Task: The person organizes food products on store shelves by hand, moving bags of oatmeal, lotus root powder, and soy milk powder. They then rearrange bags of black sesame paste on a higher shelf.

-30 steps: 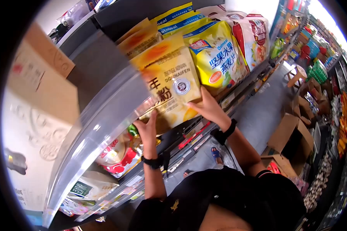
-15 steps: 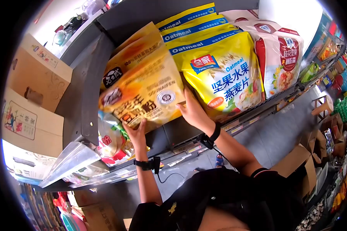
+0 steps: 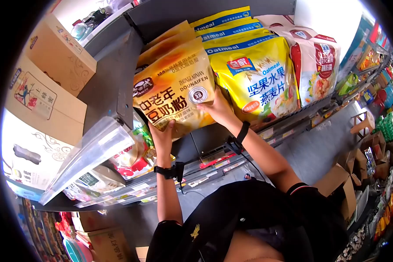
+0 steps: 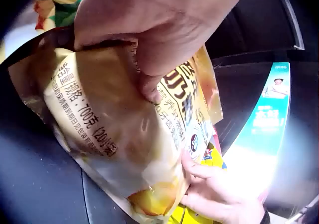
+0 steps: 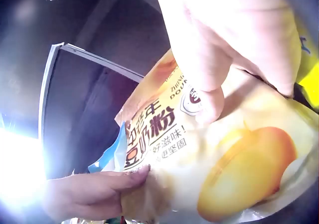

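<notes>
Straightening, it seems: the tan bag [image 3: 174,89] is pinched low by the left hand [image 3: 163,134] and at its side by the right hand [image 3: 220,109], beside the oatmeal bag [image 3: 253,78] on the shelf [image 3: 200,140]; level seating is probably needed before release.

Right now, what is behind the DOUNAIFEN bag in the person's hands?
Behind the DOUNAIFEN bag, the upper edges of similar orange-yellow bags show. Their lower fronts are covered, and anything lower down there cannot be seen.

Gold-orange bag [image 3: 174,85] w/ dk brown lettering, held tilted, bit creased, in frt of similar bags [image 3: 166,50].
</notes>
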`<state>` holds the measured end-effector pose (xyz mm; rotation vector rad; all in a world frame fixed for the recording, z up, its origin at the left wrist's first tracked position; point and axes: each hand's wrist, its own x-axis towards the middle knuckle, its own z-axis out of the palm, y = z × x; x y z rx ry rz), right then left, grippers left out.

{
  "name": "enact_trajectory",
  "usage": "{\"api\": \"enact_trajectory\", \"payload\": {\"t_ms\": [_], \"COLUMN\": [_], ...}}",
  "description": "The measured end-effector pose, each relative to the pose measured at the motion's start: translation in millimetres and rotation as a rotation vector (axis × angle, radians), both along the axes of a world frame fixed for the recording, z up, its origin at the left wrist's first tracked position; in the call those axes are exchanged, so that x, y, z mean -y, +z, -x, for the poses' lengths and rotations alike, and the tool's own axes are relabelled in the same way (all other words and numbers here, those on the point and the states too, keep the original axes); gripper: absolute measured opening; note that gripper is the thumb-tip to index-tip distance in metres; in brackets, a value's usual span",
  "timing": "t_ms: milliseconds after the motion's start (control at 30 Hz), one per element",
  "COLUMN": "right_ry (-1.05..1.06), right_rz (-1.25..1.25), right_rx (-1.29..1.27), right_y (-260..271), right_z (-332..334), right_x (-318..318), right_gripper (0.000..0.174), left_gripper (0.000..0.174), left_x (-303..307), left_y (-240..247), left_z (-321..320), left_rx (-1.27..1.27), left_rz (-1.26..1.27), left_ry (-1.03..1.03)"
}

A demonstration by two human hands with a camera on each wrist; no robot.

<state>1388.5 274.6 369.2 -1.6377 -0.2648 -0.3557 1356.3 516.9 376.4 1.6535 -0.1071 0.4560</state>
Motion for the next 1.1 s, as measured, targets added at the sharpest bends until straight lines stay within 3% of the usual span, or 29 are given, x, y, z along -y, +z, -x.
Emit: {"api": "enact_trajectory", "payload": {"t_ms": [33,67,167,200,233,267,467,600,767,900,967,1033,1067,1100], "right_ry": [-0.093,-0.048,-0.287,-0.273,-0.283,-0.24,-0.15,-0.147,-0.196,-0.163,-0.333,-0.456,-0.554,-0.651], "right_rz": [0.169,0.259,0.371,0.471,0.575,0.601,0.669,0.666,0.756,0.506,0.446,0.524,0.542,0.557], "right_rx": [0.043,-0.097,0.191,0.137,0.305,0.268,0.061,0.065,0.087,0.065,0.175,0.413,0.379,0.345], "right_y": [6,18,10,11,10,15,-13,-22,-23,10,24,30,35,38], "right_z": [9,22,58,74,86,100,105,66,59,111,137,144,148,150], "right_x": [2,4,-15,-17,-15,-17,-32,-33,-31,-5,14,57,77,97], "right_gripper": [0.072,0.08,0.092,0.098,0.094,0.095,0.105,0.107,0.103,0.071,0.049,0.042,0.042,0.042], "left_gripper": [0.073,0.079,0.092,0.093,0.093,0.093,0.088,0.093,0.098,0.081,0.075,0.075,0.071,0.069], "left_x": [0,-3,5,7,11,15,5,1,15,17,30,51,64,77], "left_y": [5,-3,-9,-12,-11,-9,-18,-33,-29,-34,-29,-20,-12,-7], "left_z": [7,9,24,31,39,48,97,93,88,95,99,103,105,105], "left_rx": [-0.024,0.008,0.03,0.009,0.099,0.19,-0.042,0.019,0.029,0.037,0.032,0.144,0.184,0.184], "left_rz": [-0.05,-0.167,-0.505,-0.562,-0.667,-0.772,-0.737,-0.717,-0.682,-0.673,-0.841,-0.925,-0.912,-0.83], "left_ry": [0.014,0.129,0.402,0.386,0.425,0.474,0.341,0.126,0.054,0.116,0.27,0.413,0.427,0.303]}}
